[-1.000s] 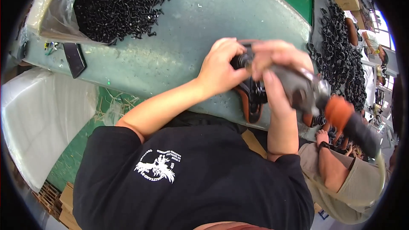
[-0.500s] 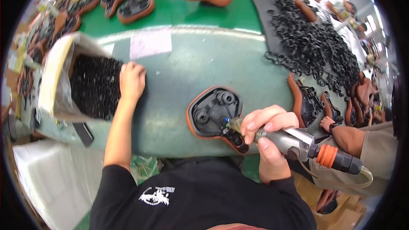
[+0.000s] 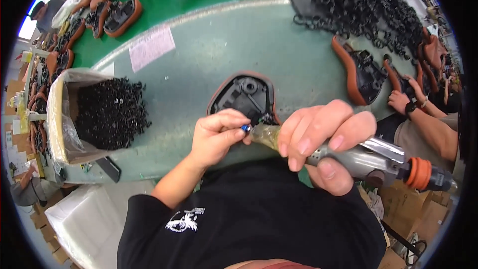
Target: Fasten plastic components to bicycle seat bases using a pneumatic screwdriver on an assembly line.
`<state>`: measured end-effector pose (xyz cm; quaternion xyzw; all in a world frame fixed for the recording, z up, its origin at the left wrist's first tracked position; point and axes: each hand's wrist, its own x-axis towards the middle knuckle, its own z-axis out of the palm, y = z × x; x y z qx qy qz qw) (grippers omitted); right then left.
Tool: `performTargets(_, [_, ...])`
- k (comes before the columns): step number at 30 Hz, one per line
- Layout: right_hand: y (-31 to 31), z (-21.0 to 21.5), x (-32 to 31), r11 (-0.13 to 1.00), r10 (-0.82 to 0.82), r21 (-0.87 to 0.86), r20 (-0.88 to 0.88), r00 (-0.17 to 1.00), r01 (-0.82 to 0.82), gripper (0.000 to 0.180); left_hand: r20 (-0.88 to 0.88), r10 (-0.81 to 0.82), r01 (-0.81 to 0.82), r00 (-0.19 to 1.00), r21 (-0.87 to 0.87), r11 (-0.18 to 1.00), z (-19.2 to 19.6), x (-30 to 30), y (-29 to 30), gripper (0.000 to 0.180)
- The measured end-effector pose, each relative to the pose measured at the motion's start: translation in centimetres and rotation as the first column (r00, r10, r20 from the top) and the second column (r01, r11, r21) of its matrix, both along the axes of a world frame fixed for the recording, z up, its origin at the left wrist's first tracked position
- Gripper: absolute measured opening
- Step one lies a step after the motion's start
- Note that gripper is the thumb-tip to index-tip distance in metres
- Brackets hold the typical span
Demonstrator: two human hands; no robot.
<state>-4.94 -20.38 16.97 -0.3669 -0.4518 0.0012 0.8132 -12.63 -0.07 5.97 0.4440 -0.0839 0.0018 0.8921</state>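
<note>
My right hand [image 3: 326,142] is wrapped round a silver air screwdriver [image 3: 343,162] with an orange ribbed ring and a lever, its nose pointing left. At the tool's blue tip, my left hand [image 3: 217,136] is closed in a pinch; whatever small piece sits between thumb and finger is hidden. Just beyond both hands lies an upturned bicycle saddle [image 3: 239,100], its brown rim and black underside showing. The hands and tool cover its near end.
To the left, a lined box [image 3: 59,119] holds small black screw-like parts [image 3: 109,112]. A pink paper sheet [image 3: 152,49] lies behind. Black ring-like parts [image 3: 358,7] are heaped at far right. More saddles [image 3: 356,72] lie near a co-worker's hands [image 3: 402,100].
My left hand has left the box of small parts and come right to the screwdriver's tip. The view has shifted; the right hand still grips the tool.
</note>
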Motion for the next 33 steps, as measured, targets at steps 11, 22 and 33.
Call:
performTargets(11, [-2.3,-0.9,1.0,0.998,0.058,-0.010,0.092,0.994,-0.058,0.031,-0.172,-0.353,0.323,0.920,-0.183,0.929,2.4,1.8,0.1,0.018])
performTargets(22, [-1.9,-0.8,0.9,0.998,-0.041,-0.035,0.143,0.989,0.046,0.033,-0.015,-0.223,0.224,0.975,0.078,0.971,1.5,2.8,0.0,0.037])
performTargets(33, [0.2,-1.2,3.2,0.912,-0.197,-0.347,0.101,0.975,0.220,0.034,0.328,-0.316,-0.175,0.890,0.887,0.428,-2.1,13.0,4.7,0.063])
